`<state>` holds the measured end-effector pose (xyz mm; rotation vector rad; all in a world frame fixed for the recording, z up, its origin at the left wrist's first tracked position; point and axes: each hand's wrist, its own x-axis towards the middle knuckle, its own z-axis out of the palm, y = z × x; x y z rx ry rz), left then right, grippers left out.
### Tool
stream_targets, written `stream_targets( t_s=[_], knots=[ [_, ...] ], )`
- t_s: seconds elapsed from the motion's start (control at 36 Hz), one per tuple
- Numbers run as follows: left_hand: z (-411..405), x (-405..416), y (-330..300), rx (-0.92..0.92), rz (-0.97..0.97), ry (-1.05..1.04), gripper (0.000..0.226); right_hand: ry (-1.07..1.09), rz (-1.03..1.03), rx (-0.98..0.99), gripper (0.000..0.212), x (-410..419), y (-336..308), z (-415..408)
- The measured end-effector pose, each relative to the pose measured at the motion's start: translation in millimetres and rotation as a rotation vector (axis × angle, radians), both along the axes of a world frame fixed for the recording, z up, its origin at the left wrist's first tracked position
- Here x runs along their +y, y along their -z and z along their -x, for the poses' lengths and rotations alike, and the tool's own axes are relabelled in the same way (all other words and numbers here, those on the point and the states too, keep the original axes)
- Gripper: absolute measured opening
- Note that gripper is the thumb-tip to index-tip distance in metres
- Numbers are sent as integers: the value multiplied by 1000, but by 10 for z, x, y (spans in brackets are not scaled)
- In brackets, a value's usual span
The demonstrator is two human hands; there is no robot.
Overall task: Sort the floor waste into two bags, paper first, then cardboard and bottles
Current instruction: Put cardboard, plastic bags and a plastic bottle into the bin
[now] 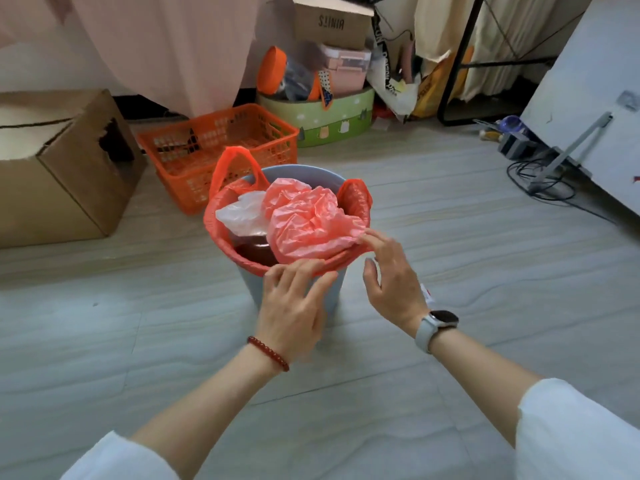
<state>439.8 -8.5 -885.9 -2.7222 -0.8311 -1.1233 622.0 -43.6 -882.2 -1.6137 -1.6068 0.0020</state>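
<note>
Resting flat on red bag (221,233) rim at 6 o'clock, left hand (294,306) fingers straight, right hand (393,278) pinching loose pink bag (308,220) at 4 o'clock.

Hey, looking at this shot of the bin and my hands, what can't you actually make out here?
Head view:
- Contents of the grey bin: covered by the crumpled red bag and white bag.
- Whether the left hand or right hand grips the red liner: fingertips blurred.
- Inside the cardboard box: only a dark torn hole.
- Orange basket contents: blurred behind mesh.
</note>
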Motion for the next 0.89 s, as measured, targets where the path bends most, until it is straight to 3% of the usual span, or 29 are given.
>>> stream_targets(
  t_s=[0.06,0.14,0.25,0.33,0.5,0.67,0.81,0.89],
  knots=[
    [-220,-193,198,101,29,135,45,113,45,23,39,-102,168,-222],
    [-523,-403,615,331,196,216,50,323,332,114,37,-309,499,-572],
    [-796,-474,1080,635,619,58,56,471,793,148,45,-575,974,-923],
    [-861,-415,1392,861,829,-86,64,476,953,221,61,-637,1269,-1009],
    [-842,-418,1790,1048,909,-95,74,640,991,362,60,-624,1652,-995],
    [-766,-436,1887,1063,913,-66,81,691,946,391,49,-610,1798,-1019],
    [-739,-349,1832,1046,892,-33,67,703,791,548,41,-561,1695,-1000],
    [-758,-314,1693,909,846,-46,49,717,607,750,35,-457,1500,-976]
  ],
)
